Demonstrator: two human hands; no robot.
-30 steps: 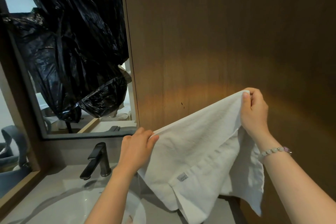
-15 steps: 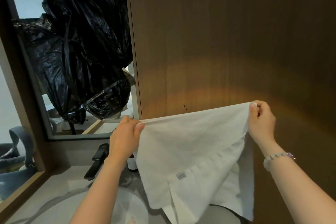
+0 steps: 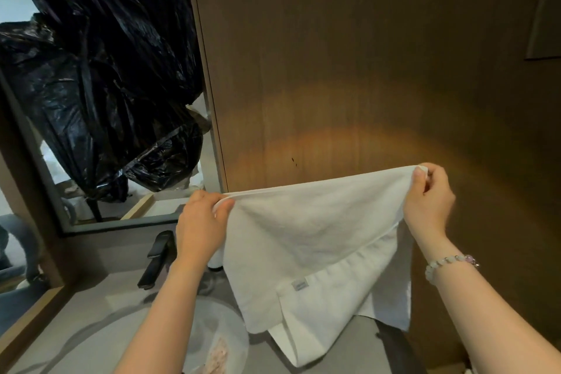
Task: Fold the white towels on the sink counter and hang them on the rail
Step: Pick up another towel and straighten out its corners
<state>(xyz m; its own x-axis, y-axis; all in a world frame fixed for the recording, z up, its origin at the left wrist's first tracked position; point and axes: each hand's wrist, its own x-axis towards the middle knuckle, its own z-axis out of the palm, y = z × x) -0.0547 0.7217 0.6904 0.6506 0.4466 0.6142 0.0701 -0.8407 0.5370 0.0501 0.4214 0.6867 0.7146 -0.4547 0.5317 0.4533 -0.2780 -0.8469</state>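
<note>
Nearest to me, below my forearms, the white basin [image 3: 212, 340] sits sunk in the grey counter [image 3: 85, 322], and something pinkish lies in the bowl; I cannot tell what it is. My left hand [image 3: 200, 222] is closed in a pinch on one top corner of the white towel [image 3: 306, 240], thumb and fingers shut over the hem. My right hand [image 3: 428, 200] is likewise pinched shut on the opposite top corner, a bead bracelet [image 3: 449, 264] at that wrist. Between the two grips the top edge runs taut and slightly higher on the right; the towel hangs doubled, a small grey label [image 3: 299, 284] showing on the front layer, and its lower corners trail just above the counter and near the basin. Risk one, in my judgement: the hanging end could dip into the basin and pick up wet or dirt if I lower my hands. Risk two: the layers hang uneven at the bottom, so a fold made now would likely come out crooked. Risk three: either pinch holds only a small bite of hem and could slip. Further back, the black tap [image 3: 156, 258] stands behind my left wrist and could snag cloth. Beyond it are the mirror [image 3: 188, 118], black plastic bags [image 3: 100, 76] and the wood wall [image 3: 364, 70]. No rail is visible.
</note>
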